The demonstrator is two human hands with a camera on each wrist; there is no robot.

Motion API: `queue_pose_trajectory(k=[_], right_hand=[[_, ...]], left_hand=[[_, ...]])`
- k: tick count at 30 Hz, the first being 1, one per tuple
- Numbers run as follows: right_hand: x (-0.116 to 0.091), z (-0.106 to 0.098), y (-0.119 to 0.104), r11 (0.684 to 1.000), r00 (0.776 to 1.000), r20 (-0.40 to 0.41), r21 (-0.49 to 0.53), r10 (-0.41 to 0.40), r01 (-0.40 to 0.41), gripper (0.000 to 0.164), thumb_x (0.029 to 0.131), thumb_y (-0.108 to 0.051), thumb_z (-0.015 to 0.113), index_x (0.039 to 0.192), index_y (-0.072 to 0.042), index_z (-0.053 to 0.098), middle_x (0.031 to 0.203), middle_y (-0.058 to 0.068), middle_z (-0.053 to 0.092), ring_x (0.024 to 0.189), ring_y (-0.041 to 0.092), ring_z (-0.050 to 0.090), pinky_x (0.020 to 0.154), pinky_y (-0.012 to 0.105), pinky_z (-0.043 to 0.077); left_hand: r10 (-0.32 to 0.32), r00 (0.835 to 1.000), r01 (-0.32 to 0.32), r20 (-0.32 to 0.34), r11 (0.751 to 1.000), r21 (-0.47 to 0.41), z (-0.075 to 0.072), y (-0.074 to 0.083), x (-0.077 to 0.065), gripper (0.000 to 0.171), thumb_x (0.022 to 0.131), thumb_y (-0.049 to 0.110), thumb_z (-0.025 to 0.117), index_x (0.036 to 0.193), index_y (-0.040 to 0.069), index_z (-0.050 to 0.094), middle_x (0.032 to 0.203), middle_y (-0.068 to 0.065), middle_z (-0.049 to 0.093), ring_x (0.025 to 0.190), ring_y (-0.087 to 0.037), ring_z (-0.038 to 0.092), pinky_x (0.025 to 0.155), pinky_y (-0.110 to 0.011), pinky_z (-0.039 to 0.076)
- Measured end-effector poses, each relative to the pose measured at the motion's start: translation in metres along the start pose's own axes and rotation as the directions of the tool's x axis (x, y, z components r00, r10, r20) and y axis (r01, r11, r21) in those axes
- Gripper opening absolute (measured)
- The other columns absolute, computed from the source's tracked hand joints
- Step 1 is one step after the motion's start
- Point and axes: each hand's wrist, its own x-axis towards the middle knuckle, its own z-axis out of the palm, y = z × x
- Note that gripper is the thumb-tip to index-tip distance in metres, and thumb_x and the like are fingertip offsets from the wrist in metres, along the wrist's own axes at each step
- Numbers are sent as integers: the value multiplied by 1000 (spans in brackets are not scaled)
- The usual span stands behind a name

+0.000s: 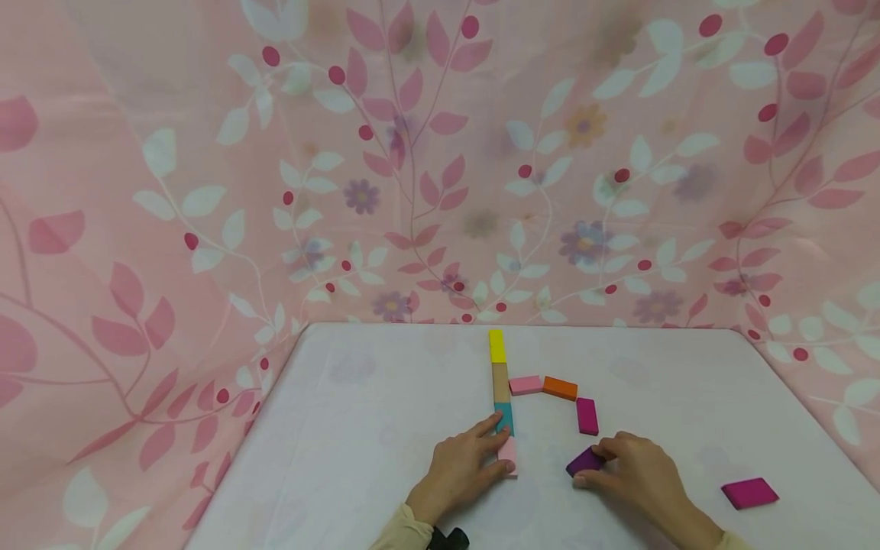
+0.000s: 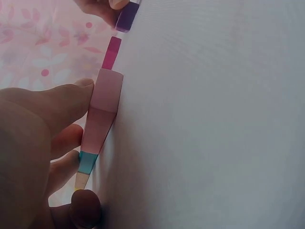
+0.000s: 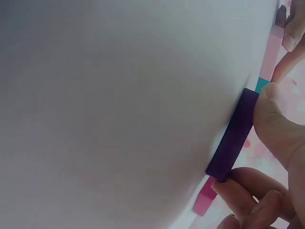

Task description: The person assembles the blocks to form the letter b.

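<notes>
A straight row of blocks lies flat: a yellow block, a tan block, a teal block and a pink block nearest me. My left hand rests on the teal and pink ones, thumb near the pink block's near end. Between thumb and fingertips, my right hand pinches a purple block by its two ends, low over the table. Just beyond it lies a magenta block. An orange block and another pink block continue the curve back to the row.
Farther right, a separate magenta block lies on the white-covered table. Pink flowered cloth hangs behind the table and along its sides. A small black object shows below my left wrist.
</notes>
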Motion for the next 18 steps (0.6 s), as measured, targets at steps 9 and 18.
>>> queue_pose_trajectory(k=[9,18], right_hand=[[13,7,-20,999,998,-32,-1,-52,52,53,61,-57,98,89,-15,82,76,-8,67,70,10,52,64,28,46],[24,17,-38,995,993,-52,-22,-102,101,51,63,-61,95,72,-22,64,65,-11,53,62,10,44,58,27,36]], left_hand=[[-7,1000,7,-7,1000,8,1,-1,0,56,100,54,68,149,28,63,165,11,48,135,-25,65,77,-34,56],[15,1000,-15,-14,999,30,2,-2,1,56,101,55,66,150,29,62,166,11,47,132,-25,67,77,-35,58]])
